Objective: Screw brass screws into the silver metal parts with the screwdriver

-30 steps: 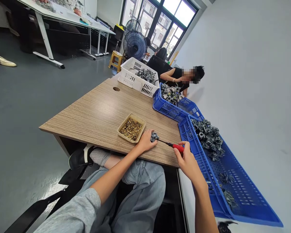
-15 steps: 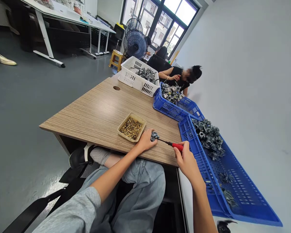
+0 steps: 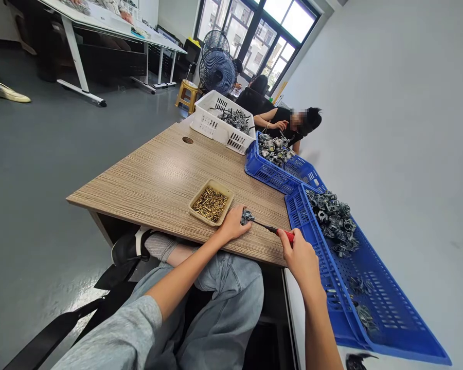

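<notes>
My left hand (image 3: 233,224) is closed around a small grey metal fitting (image 3: 247,216) close to the near edge of the wooden table (image 3: 154,174). In my right hand (image 3: 301,257) is a screwdriver (image 3: 286,235) with a red handle and a dark shaft. Its shaft points left, and the tip meets the fitting; the exact contact is too small to make out. Just left of my left hand stands a shallow beige tray (image 3: 193,209) filled with brass-coloured screws (image 3: 211,204).
To the right, a long blue crate (image 3: 405,308) holds many grey metal fittings (image 3: 334,221). Behind it are a second blue crate (image 3: 266,173) and a white crate (image 3: 206,123), both with metal parts. A co-worker (image 3: 285,121) sits beyond them. A fan (image 3: 218,72) stands farther back.
My right hand's grip on the screwdriver has shifted, covering more of the red handle. The left hand stays on the fitting. The whole view has moved very slightly.
</notes>
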`<state>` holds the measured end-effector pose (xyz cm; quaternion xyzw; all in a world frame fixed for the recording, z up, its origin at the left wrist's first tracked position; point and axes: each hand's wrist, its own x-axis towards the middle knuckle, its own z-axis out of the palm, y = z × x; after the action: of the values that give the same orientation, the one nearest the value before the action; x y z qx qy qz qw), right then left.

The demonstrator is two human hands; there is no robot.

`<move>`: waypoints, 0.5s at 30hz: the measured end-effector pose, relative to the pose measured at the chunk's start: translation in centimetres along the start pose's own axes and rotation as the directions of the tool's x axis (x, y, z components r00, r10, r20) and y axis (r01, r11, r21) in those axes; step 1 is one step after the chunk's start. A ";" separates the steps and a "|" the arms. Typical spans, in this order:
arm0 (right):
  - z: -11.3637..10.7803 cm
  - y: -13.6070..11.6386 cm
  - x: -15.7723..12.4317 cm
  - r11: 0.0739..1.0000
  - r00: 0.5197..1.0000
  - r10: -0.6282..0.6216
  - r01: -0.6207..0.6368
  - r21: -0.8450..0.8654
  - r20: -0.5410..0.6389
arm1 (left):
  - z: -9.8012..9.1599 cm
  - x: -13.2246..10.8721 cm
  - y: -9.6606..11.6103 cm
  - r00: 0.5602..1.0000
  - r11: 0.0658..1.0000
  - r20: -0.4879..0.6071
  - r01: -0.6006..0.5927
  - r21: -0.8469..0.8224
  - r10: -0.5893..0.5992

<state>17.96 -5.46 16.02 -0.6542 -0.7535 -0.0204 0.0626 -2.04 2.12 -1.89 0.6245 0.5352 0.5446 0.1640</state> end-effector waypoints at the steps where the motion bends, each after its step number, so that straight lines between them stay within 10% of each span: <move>1: 0.0 0.1 -0.1 0.999 1.000 -0.027 0.027 0.036 -0.002 | 0.0 0.0 0.0 1.000 1.000 -0.001 0.000 -0.003 0.000; 9: 0.2 1.0 0.0 0.885 0.958 -0.286 0.256 0.388 0.019 | 0.0 0.0 -0.1 1.000 1.000 0.013 0.006 -0.017 -0.006; 15: 0.4 0.1 0.1 0.950 0.989 -0.146 0.144 0.277 -0.014 | -0.1 0.0 0.1 1.000 1.000 0.012 0.010 -0.027 -0.009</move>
<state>17.99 -5.30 15.67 -0.5821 -0.7950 0.0830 0.1493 -2.11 2.00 -1.82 0.6229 0.5299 0.5472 0.1782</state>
